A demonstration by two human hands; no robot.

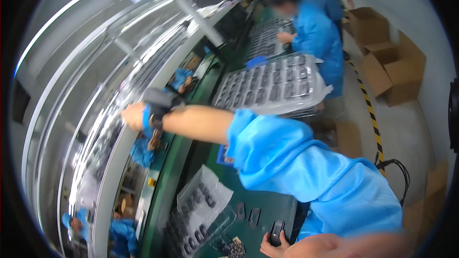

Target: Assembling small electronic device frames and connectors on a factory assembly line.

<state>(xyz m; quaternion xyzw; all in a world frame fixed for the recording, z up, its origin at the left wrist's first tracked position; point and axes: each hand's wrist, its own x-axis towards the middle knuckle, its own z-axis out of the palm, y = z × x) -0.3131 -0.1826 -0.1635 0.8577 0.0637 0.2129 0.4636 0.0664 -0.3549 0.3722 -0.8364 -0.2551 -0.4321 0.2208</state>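
My right arm, in a blue sleeve, stretches left across the view. The right hand (134,116) wears a blue band and a black strap at the wrist. It is up at the shelf beside clear plastic packaging (98,167); its fingers are too blurred to make out. A dark grey object (162,98) is next to that wrist. At the bottom, my left hand (275,247) closes on a black oblong casing (276,231). Two similar dark casings (254,217) lie on the green bench nearby. Left of them is a clear tray (224,219) with black parts and a white sheet.
Small loose parts (235,248) lie by the tray. Further along, a large tray of dark parts (272,83) sits on the bench. A co-worker in blue (313,38) works beyond it. Cardboard boxes (394,69) and a striped floor line (368,100) are at right.
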